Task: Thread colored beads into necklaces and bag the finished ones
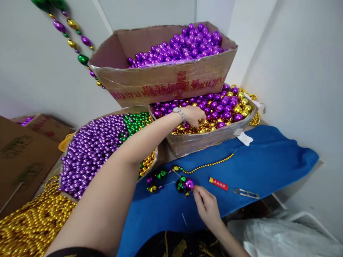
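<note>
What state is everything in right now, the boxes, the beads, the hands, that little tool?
Top box: open, heaped with purple beads.
Lower box: open, purple and gold beads.
Left hand: reaching into the lower box.
Right hand: pinching the string by a purple bead.
Snips: lying on the blue cloth.

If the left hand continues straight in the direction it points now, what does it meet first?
The left hand would probably meet the gold beads in the lower cardboard box first; it seems already among them, though depth is unclear.
</note>
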The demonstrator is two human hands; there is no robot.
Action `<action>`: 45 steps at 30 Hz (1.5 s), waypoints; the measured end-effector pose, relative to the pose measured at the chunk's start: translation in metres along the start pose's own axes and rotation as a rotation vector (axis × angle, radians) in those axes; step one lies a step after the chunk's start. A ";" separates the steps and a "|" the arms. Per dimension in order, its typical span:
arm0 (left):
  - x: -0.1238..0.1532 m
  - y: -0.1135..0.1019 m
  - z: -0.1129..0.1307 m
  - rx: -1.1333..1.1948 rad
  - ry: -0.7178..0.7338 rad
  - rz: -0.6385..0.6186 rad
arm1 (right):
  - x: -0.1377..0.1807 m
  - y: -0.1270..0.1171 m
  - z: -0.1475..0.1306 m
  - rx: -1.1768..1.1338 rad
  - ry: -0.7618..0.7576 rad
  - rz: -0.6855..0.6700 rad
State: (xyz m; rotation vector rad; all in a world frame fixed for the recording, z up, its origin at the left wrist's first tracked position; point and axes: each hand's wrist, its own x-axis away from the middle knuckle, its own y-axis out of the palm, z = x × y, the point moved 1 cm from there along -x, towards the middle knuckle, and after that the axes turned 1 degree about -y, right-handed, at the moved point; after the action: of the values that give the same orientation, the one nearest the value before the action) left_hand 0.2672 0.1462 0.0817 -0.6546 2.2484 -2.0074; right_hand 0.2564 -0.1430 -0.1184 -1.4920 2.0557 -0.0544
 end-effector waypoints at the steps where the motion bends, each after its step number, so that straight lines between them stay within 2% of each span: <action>1: -0.001 0.004 0.003 -0.026 -0.012 -0.078 | 0.000 0.000 0.000 0.008 0.003 0.001; 3: 0.003 0.011 0.005 -0.070 -0.066 -0.135 | 0.000 -0.001 -0.001 0.023 0.004 0.004; 5: 0.014 0.013 0.004 -0.057 -0.106 -0.045 | -0.001 -0.002 -0.003 0.034 -0.005 0.011; 8: 0.049 0.013 0.002 0.193 -0.091 0.283 | -0.006 -0.006 -0.010 0.058 -0.040 0.038; 10: 0.085 0.018 0.005 0.535 -0.075 0.531 | -0.010 -0.008 -0.016 0.089 -0.065 0.070; 12: 0.126 0.033 0.016 0.940 -0.089 0.683 | -0.013 -0.009 -0.021 0.127 -0.091 0.098; 14: 0.164 0.056 0.032 1.318 -0.138 0.712 | -0.017 -0.008 -0.026 0.161 -0.118 0.112; 16: 0.195 0.083 0.050 1.604 -0.199 0.691 | -0.020 -0.004 -0.030 0.194 -0.155 0.104; 20: 0.231 0.128 0.072 1.895 -0.304 0.718 | -0.022 0.005 -0.035 0.251 -0.259 0.074; 23: 0.245 0.147 0.076 1.960 -0.357 0.758 | -0.020 0.012 -0.038 0.275 -0.295 0.046; 27: 0.257 0.158 0.075 1.951 -0.404 0.777 | -0.018 0.017 -0.040 0.286 -0.301 -0.001; 30: 0.264 0.159 0.073 1.875 -0.400 0.805 | -0.018 0.019 -0.040 0.309 -0.342 -0.017; 33: 0.271 0.155 0.074 1.691 -0.395 0.842 | -0.018 0.020 -0.039 0.397 -0.391 -0.013; 37: 0.273 0.151 0.084 1.536 -0.333 0.792 | -0.019 0.026 -0.037 0.434 -0.416 -0.007; 40: 0.269 0.154 0.096 1.700 -0.288 0.776 | -0.017 0.032 -0.035 0.343 -0.340 -0.022; 43: 0.265 0.160 0.105 1.915 -0.299 0.724 | -0.014 0.036 -0.032 0.275 -0.250 -0.067; 45: 0.264 0.164 0.109 1.980 -0.319 0.730 | -0.012 0.036 -0.030 0.252 -0.232 -0.081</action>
State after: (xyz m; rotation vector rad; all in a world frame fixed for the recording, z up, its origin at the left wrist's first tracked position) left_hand 0.0172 -0.0371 -0.0305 0.1317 -0.2865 -2.1251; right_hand 0.2131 -0.1280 -0.1012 -1.3562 1.7352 -0.1588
